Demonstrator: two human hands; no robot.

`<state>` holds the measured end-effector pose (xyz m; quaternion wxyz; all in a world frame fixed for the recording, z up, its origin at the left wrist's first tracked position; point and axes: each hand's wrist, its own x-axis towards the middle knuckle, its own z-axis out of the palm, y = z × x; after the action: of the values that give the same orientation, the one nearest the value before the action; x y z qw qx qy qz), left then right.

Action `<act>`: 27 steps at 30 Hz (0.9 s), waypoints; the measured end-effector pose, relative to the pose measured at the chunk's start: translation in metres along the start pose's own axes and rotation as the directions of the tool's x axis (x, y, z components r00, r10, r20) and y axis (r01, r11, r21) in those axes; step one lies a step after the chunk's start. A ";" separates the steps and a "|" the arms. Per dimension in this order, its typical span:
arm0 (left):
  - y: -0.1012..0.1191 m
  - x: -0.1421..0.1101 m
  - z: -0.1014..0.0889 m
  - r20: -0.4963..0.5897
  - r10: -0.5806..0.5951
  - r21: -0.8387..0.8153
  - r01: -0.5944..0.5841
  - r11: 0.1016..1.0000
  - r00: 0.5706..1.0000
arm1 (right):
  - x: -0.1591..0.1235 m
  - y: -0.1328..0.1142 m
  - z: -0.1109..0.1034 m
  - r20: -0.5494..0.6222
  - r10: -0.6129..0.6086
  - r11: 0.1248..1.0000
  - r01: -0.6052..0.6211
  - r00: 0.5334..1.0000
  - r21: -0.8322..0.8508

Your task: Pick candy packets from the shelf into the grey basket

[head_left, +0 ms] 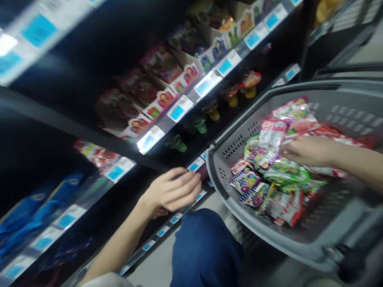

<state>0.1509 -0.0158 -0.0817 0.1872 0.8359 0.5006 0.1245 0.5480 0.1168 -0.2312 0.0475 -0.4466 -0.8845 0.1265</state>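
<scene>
Had the right hand (308, 150) curled over bright packets (272, 133) inside the grey basket (263, 238), fingertips partly hidden; could not tell grip from mere touch. Had the left hand (173, 189) without any visible hold, fingers loosely bent, near a blue-clad knee (206, 243) and the shelves (92, 192). Judged the packets light, soft and slick, perhaps crushable inside; best taken by a sealed edge. Found packet lettering and blue-marked price labels (178, 111) too blurred to read, brands included.
</scene>
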 end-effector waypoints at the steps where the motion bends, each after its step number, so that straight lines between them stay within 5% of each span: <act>1: 0.003 0.024 0.009 0.026 0.068 0.036 -0.069 0.997 0.997 | 0.001 -0.002 -0.007 0.119 -0.002 1.000 0.005 0.993 -0.027; 3: 0.004 0.075 0.028 0.102 0.253 0.121 -0.265 0.957 0.962 | 0.001 -0.007 -0.019 0.192 0.003 0.996 0.013 0.981 -0.086; 6: 0.006 0.156 0.054 0.216 0.479 0.282 -0.524 0.803 0.851 | -0.002 -0.015 -0.026 0.189 0.004 0.991 0.021 0.982 -0.130; 10: 0.013 0.249 0.091 0.201 0.575 0.388 -0.603 0.697 0.793 | -0.001 -0.013 -0.021 0.231 0.039 0.986 0.000 0.972 -0.165; 13: 0.016 0.294 0.123 0.265 0.576 0.359 -0.633 0.686 0.774 | 0.005 -0.008 -0.017 0.280 0.100 0.982 -0.051 0.955 -0.179; 16: 0.015 0.318 0.154 0.378 0.546 0.278 -0.654 0.703 0.748 | 0.008 -0.004 -0.014 0.292 0.102 0.983 -0.051 0.951 -0.176; 21: 0.007 0.321 0.203 0.551 0.391 0.245 -0.591 0.768 0.737 | 0.007 -0.003 -0.012 0.328 0.016 0.982 0.048 0.944 -0.184; 27: -0.002 0.326 0.238 0.561 0.430 0.170 -0.606 0.777 0.708 | 0.001 -0.008 -0.012 0.356 -0.010 0.986 0.069 0.934 -0.154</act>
<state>0.3953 0.2280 -0.2898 0.1169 0.9657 0.1898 -0.1331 0.5432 0.1154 -0.2175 -0.1468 -0.4011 -0.8947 0.1307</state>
